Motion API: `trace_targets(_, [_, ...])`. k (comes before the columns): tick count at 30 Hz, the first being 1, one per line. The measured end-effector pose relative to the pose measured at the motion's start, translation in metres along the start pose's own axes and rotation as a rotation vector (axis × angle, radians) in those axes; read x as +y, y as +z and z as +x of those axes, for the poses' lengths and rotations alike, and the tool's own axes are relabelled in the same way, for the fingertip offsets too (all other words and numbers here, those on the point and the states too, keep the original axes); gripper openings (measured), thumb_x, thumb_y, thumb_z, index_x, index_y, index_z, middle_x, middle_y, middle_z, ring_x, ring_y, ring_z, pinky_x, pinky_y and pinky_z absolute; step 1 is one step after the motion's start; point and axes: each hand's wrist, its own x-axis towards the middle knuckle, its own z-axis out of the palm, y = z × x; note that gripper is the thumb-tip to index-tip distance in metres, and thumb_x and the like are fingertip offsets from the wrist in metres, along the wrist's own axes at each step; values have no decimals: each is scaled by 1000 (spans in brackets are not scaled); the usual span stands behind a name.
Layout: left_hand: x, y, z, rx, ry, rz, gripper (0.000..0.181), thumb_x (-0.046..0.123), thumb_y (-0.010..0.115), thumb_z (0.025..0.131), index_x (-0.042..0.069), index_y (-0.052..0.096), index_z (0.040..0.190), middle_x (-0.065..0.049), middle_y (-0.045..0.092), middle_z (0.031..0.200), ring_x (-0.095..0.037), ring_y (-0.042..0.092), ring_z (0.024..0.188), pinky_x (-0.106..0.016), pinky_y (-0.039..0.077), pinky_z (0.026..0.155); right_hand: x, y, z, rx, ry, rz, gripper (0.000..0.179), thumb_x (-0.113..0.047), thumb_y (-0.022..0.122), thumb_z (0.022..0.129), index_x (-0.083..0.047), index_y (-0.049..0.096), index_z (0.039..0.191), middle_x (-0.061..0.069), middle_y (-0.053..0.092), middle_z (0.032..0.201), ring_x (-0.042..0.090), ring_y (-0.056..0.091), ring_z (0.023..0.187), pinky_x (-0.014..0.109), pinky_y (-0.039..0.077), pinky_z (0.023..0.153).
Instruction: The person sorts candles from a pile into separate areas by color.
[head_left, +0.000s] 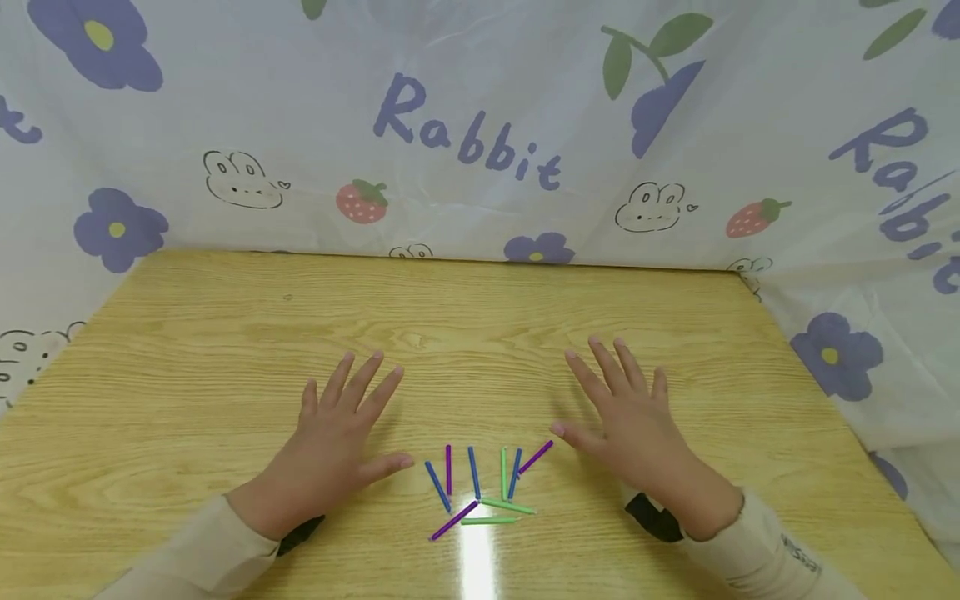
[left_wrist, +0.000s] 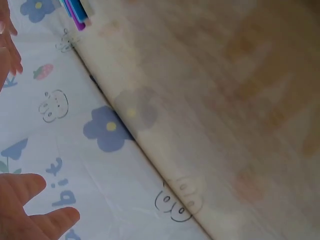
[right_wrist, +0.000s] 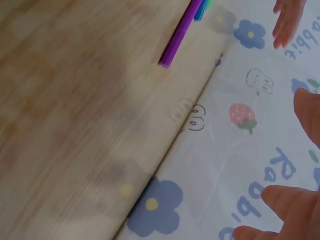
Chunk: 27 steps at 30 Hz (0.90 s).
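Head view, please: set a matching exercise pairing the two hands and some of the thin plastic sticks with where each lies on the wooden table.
Things:
1. left hand
2. right hand
3. thin purple plastic stick nearest the right thumb
4. long purple plastic stick

Places:
A. right of the sticks, flat
B. upper right of the pile
C. left of the sticks, flat
D. lower left of the pile

Pairs: 1-C, 2-A, 3-B, 4-D

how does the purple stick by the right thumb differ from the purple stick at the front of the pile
The purple stick by the right thumb is shorter-looking, lies at the pile's far right edge and seems to touch only a blue stick. The front purple stick looks longer, nearer the person, meeting a green stick. Both are thin, straight, slanting alike on the wooden table.
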Motion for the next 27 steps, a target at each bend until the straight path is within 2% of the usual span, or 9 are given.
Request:
trace_targets(7, [8,6,2,17,67,-78,92,47,75,79,12,31,151,-16,24,156,-44,17,142,-74,18,100,-10,5,1,2,-55,-9,83,-53,65,85,-18,31,152,12,18,159,39,9,145,76,15,100])
trace_targets(17, [15,7,4,10,152,-182,88,43,76,79,9,35,149,-17,32,152,-42,27,139,-69,25,101,-20,12,3,4,-137,50,84,-48,73,80,-15,37,149,13,28,156,39,21,143,65,28,104])
trace_targets(22, [18,8,7,-31,154,-258,86,39,78,78,7,38,147,-18,37,149,-41,33,136,-65,29,102,-22,15,4,-19,-150,95,84,-42,77,78,-15,40,148,11,32,154,36,26,142,62,30,105])
trace_targets(27, [22,8,9,-105,142,-320,79,33,79,78,6,43,144,-17,40,147,-39,38,134,-59,34,103,-25,18,6,-61,-152,137,82,-37,79,78,-15,41,147,10,37,151,36,29,140,57,31,107])
